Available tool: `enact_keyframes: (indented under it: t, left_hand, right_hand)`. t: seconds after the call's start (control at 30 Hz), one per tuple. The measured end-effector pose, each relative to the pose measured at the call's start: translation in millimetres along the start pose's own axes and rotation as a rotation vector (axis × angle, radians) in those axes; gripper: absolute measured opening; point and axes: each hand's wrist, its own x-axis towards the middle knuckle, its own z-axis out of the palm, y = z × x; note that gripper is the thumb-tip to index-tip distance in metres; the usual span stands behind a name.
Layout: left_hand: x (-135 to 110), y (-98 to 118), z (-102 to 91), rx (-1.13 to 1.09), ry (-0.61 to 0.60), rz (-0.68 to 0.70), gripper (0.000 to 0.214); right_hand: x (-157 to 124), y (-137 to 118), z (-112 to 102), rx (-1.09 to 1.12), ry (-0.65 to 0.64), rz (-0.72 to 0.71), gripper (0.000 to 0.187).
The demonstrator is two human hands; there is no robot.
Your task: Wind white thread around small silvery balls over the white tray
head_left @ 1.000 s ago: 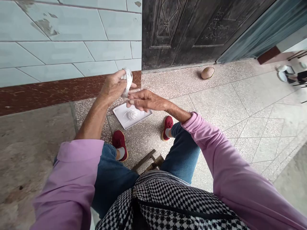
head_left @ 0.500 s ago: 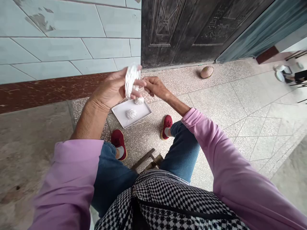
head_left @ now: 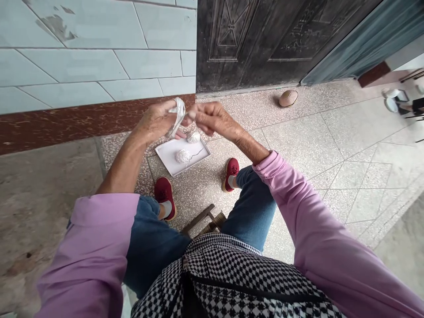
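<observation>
Loops of white yarn are wound round the fingers of my left hand, which is held out over the floor. Close beside them, my right hand is closed in a pinch at the yarn; the fingertips are slightly blurred and the strand between them barely shows. Below the hands a shallow white tray rests on the floor. In it lie one ball of white yarn near the middle and another white ball at the far side, partly behind my left fingers. A loose strand runs across the tray.
My red shoes are planted either side of the tray's near end. A small wooden stool shows between my legs. Ahead are a tiled wall and a dark door. A round pinkish object sits by the doorstep.
My left hand has turned and drawn slightly back to the left, its yarn loops now looking narrower. My right hand has shifted a little, staying close to the loops. The strand in the tray lies differently.
</observation>
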Motion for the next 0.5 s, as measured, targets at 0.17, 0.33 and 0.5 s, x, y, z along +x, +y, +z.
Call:
enact_keyframes:
  t: [0.17, 0.33, 0.5]
  left_hand:
    - [-13, 5, 11.8, -0.108, -0.264, -0.084, 0.062]
    - [-15, 24, 14.6, -0.291, -0.225, 0.024, 0.063]
    - [-8, 33, 9.4, -0.335, 0.089, 0.109, 0.06]
  right_hand:
    - [6, 11, -28, 0.038, 0.361, 0.142, 0.046]
    - [12, 30, -17, -0.004, 0.338, 0.225, 0.048]
    - [10, 25, 30, -0.131, 0.065, 0.263, 0.043]
